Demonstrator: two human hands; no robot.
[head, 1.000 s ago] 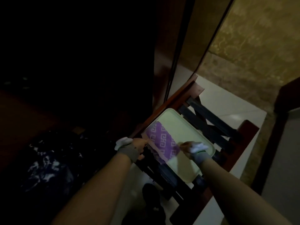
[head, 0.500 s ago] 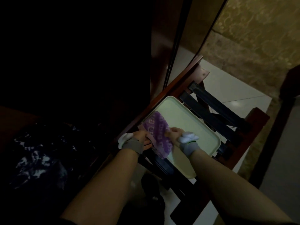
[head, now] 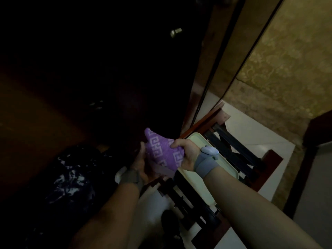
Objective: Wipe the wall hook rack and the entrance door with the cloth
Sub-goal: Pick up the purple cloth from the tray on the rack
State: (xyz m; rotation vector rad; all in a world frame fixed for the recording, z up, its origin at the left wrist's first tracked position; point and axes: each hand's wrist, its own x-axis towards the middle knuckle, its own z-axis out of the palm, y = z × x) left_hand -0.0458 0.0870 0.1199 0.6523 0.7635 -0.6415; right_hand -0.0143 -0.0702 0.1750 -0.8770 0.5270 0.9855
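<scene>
- Change: half a sec ago the purple cloth (head: 159, 150) was low on the pale tray (head: 228, 174), both hands bunching it. Now it's lifted clear of the tray, sitting mid-frame just left of it, against the dark.
- Meaning, I'd say: pick-up done, wiping not started. Next is carrying the cloth up to a surface to wipe.
- Right hand (head: 186, 155): palm turned toward the camera, fingers (head: 177, 143) curled over the cloth's right edge & gripping it. Grey strap w/ a small device on the wrist.
- Left hand (head: 142, 166): underneath and left of the cloth, cupping it; thumb up along its left side. It's in shadow, so can't tell how tight the hold is.
- Both forearms reach in from the bottom of the frame, converging on the cloth.
- Door (head: 203, 69): dark wood running up the centre-right, prob. the entrance door; close behind the cloth, not touching as far as I can see.
- Hook rack: can't make it out, the upper left is too dark.
- Tray rests on a wooden strap stand (head: 231, 153), lower right.
</scene>
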